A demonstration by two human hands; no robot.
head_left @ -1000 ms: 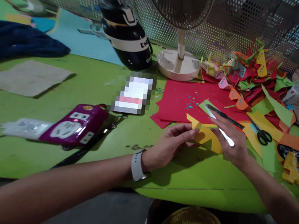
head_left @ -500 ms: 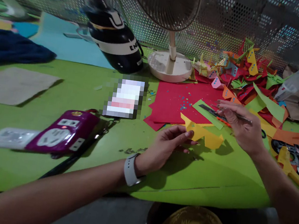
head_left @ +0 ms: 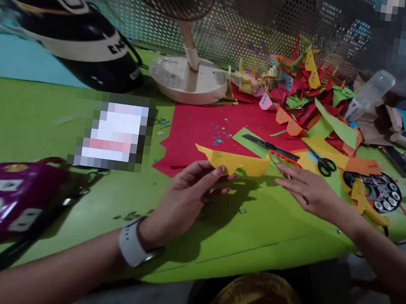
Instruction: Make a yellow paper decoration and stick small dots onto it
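My left hand (head_left: 192, 195), a pale watch on its wrist, pinches a yellow paper cutout (head_left: 249, 165) between thumb and fingers above the table. The cutout has a straight upper edge and a scalloped lower edge. Slim metal tweezers (head_left: 273, 161) sit in my right hand (head_left: 310, 192), their tips beside the cutout's right end; whether they touch it I cannot tell. Just behind lie a black-bladed craft knife (head_left: 264, 144) on a green paper strip (head_left: 244, 135) and a red paper sheet (head_left: 191, 125) sprinkled with tiny blue bits.
Black scissors (head_left: 324, 164) and a yellow glue gun (head_left: 368, 206) lie to the right. Behind rises a heap of coloured paper cutouts (head_left: 290, 86). A fan (head_left: 187, 82), a black bottle (head_left: 85, 47), a phone (head_left: 115, 133) and a purple power strip (head_left: 6, 196) stand or lie leftward.
The view has swung right. My right hand lifted away from the yellow cutout with the tweezers, then came back to its right end. My left hand kept hold and turned the cutout more level.
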